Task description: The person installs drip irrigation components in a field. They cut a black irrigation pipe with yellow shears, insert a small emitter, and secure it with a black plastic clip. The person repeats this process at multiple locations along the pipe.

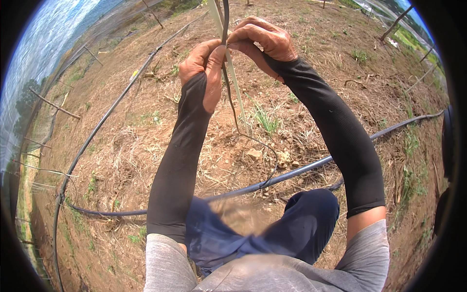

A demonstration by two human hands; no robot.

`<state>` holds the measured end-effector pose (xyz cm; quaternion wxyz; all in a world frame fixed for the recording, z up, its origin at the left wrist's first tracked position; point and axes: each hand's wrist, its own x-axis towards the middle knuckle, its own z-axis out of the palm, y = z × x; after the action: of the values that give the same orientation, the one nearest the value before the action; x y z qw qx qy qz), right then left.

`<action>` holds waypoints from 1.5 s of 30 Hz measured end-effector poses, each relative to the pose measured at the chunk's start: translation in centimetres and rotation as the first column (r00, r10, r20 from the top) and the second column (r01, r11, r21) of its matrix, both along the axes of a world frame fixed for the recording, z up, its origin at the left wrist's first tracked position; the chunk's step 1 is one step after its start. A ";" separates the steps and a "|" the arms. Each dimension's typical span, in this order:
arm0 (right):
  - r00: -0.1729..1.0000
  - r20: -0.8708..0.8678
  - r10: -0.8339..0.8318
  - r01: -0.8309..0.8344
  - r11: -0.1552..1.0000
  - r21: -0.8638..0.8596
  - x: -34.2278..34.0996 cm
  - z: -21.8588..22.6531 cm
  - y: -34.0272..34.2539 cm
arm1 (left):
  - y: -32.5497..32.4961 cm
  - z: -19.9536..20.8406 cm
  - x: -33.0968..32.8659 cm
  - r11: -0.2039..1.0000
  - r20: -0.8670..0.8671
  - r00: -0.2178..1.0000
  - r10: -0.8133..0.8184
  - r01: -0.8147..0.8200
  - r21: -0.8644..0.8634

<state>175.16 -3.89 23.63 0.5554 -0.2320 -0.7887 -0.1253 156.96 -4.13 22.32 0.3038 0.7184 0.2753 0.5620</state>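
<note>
A pale, slim stake (235, 80) rises from the soil in front of me, with a thin black tube (228, 87) running up alongside it. My left hand (200, 65) is closed around the tube and stake from the left, thumb pointing up along them. From the right, the fingertips of my right hand (265, 40) pinch together right at the tube, close to the left thumb. Whatever small thing they grip is too small to tell. Lower down, the tube curves over the ground to a thick black pipe (296, 171).
A second black pipe (112, 104) bends across the ground on the left. Dry straw and soil (146, 151) cover the slope, with a green grass tuft (266, 120) by the stake. Wooden sticks (53, 103) lean at the far left, and a post (396, 23) stands far right.
</note>
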 end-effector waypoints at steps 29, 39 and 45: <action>0.998 0.032 -0.044 0.040 0.991 0.128 0.2 -0.1 -0.8 | -0.4 -0.5 -0.1 0.998 -0.002 0.999 0.048 -0.048 0.043; 0.971 0.197 -0.134 0.104 0.983 0.154 1.0 0.3 -0.8 | -0.1 -0.7 -0.1 0.997 -0.006 0.999 0.041 -0.040 0.073; 0.965 0.221 -0.143 0.100 0.976 0.195 1.1 0.4 -1.0 | -0.3 -0.6 -0.2 0.997 -0.019 0.999 0.039 -0.037 0.068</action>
<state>176.23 -4.94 24.07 0.4689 -0.2119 -0.8180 -0.2572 156.74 -4.41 21.74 0.2658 0.7285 0.2726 0.5695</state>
